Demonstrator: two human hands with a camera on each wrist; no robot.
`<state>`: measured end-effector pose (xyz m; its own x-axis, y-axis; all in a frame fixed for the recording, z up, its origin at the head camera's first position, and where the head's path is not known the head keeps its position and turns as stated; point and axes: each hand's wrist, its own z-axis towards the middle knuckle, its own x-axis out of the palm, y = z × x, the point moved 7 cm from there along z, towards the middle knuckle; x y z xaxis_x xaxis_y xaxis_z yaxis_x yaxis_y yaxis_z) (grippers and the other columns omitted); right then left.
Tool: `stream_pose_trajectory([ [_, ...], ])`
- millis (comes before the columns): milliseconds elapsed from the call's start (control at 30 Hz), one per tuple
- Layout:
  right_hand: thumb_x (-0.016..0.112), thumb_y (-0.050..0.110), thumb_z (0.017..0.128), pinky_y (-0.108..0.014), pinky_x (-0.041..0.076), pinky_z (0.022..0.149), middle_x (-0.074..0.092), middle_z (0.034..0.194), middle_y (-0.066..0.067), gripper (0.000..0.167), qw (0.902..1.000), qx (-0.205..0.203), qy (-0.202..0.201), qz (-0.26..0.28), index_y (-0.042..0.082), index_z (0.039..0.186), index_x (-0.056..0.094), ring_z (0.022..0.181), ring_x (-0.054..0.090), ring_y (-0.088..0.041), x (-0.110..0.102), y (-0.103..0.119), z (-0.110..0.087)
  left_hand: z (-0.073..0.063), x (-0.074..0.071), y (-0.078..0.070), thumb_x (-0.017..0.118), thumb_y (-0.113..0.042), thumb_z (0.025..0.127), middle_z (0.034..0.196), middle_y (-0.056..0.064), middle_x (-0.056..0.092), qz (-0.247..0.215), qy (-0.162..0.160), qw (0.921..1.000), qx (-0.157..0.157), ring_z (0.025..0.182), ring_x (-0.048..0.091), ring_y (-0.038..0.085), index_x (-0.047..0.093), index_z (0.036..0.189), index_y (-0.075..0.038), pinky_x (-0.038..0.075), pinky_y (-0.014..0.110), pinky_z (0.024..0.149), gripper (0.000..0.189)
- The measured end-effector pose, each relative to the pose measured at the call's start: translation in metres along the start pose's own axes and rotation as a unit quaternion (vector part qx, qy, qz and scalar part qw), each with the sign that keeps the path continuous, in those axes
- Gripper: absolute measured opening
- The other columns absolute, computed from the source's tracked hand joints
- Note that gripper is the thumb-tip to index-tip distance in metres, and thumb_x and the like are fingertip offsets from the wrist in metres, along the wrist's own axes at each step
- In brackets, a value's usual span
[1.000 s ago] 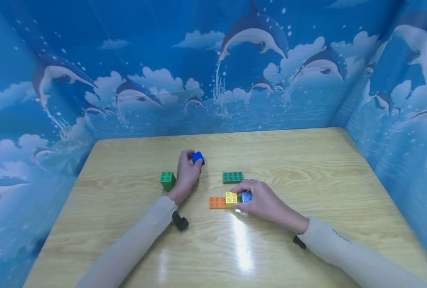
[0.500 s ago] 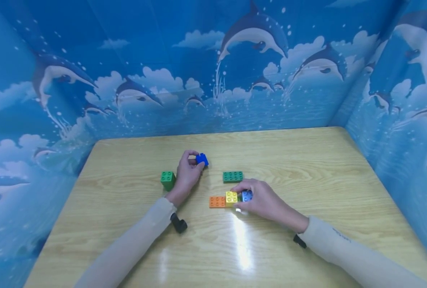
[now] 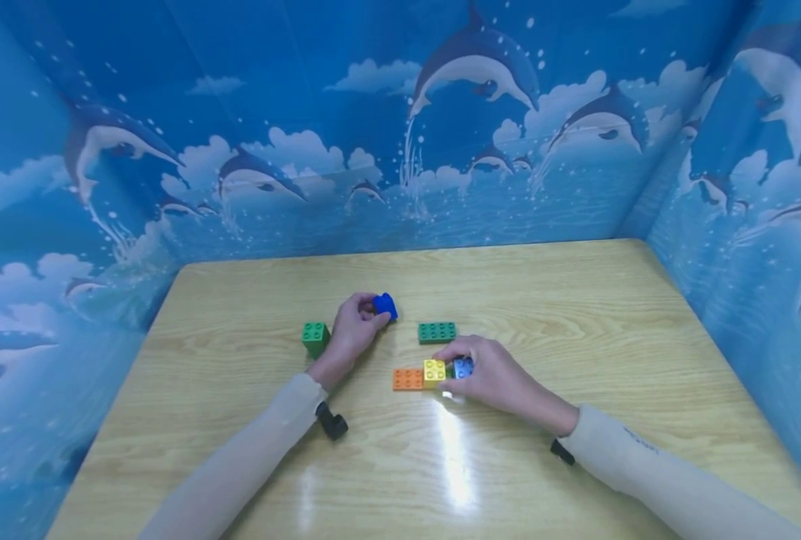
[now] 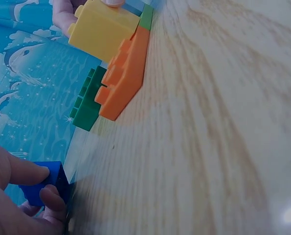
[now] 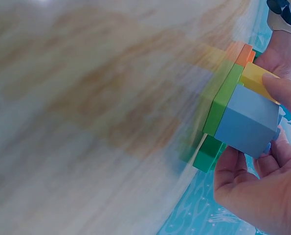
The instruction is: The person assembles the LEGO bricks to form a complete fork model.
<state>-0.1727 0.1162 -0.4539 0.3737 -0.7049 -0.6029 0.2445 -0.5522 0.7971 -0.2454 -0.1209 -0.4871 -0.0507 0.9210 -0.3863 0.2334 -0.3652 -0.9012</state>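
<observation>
My left hand [image 3: 355, 330] pinches a dark blue toy brick [image 3: 385, 306] between thumb and fingers, tilted, left of a dark green brick [image 3: 436, 332]. In the left wrist view this blue brick [image 4: 50, 181] is close to the tabletop. My right hand [image 3: 491, 375] grips a yellow brick [image 3: 434, 373], thumb on the near side and a finger on the far side. The yellow brick bridges an orange brick [image 3: 407, 379] and a light green one [image 5: 224, 100], set end to end on the table. A light blue brick [image 5: 248, 120] stands on the light green one, partly under my right hand.
A tall green block [image 3: 316, 339] stands left of my left wrist. The wooden table [image 3: 542, 292] reaches back to a blue dolphin-print curtain [image 3: 346, 150] that also hangs along both sides. Glare shows on the front of the table.
My left hand has moved right and a little nearer with the dark blue brick, which has turned and tilted in the fingers. The right hand and its bricks stay in place.
</observation>
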Motion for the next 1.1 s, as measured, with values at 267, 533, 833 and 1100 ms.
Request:
stream_pose_trajectory([
  [267, 0.098, 0.011, 0.081, -0.046, 0.058, 0.101, 0.075, 0.116, 0.005, 0.039, 1.0, 0.002, 0.0, -0.003, 0.018, 0.116, 0.082, 0.113, 0.069, -0.021, 0.0, 0.0, -0.001, -0.005, -0.003, 0.0, 0.078, -0.011, 0.102, 0.124, 0.013, 0.067, 0.01, 0.029, 0.9995, 0.003, 0.101, 0.063, 0.025, 0.063, 0.142, -0.004, 0.055, 0.034, 0.082, 0.044],
  [533, 0.098, 0.012, 0.081, -0.046, 0.058, 0.102, 0.076, 0.115, 0.006, 0.039, 1.0, 0.001, -0.003, -0.009, 0.019, 0.116, 0.082, 0.112, 0.069, -0.02, 0.0, 0.0, -0.001, -0.022, -0.001, -0.004, 0.078, -0.007, 0.101, 0.123, 0.012, 0.068, 0.017, 0.064, 0.9977, 0.014, 0.099, 0.063, 0.024, 0.063, 0.142, -0.006, 0.055, 0.032, 0.079, 0.044],
  [833, 0.097, 0.01, 0.081, -0.041, 0.06, 0.096, 0.075, 0.113, 0.006, 0.039, 0.9999, -0.013, 0.004, 0.004, 0.017, 0.116, 0.082, 0.107, 0.07, -0.017, 0.002, 0.001, 0.001, -0.04, 0.001, -0.007, 0.079, -0.001, 0.098, 0.119, 0.011, 0.067, -0.003, 0.1, 0.9946, 0.027, 0.093, 0.063, 0.023, 0.065, 0.139, -0.005, 0.054, 0.027, 0.072, 0.043],
  [1100, 0.097, 0.01, 0.081, -0.04, 0.06, 0.095, 0.075, 0.113, 0.007, 0.04, 0.9999, -0.013, 0.003, 0.004, 0.017, 0.117, 0.081, 0.107, 0.069, -0.016, 0.001, 0.0, 0.001, -0.049, 0.003, -0.001, 0.079, -0.001, 0.098, 0.113, 0.01, 0.068, -0.017, 0.136, 0.9903, 0.023, 0.089, 0.064, 0.022, 0.065, 0.14, -0.007, 0.056, 0.028, 0.068, 0.045],
])
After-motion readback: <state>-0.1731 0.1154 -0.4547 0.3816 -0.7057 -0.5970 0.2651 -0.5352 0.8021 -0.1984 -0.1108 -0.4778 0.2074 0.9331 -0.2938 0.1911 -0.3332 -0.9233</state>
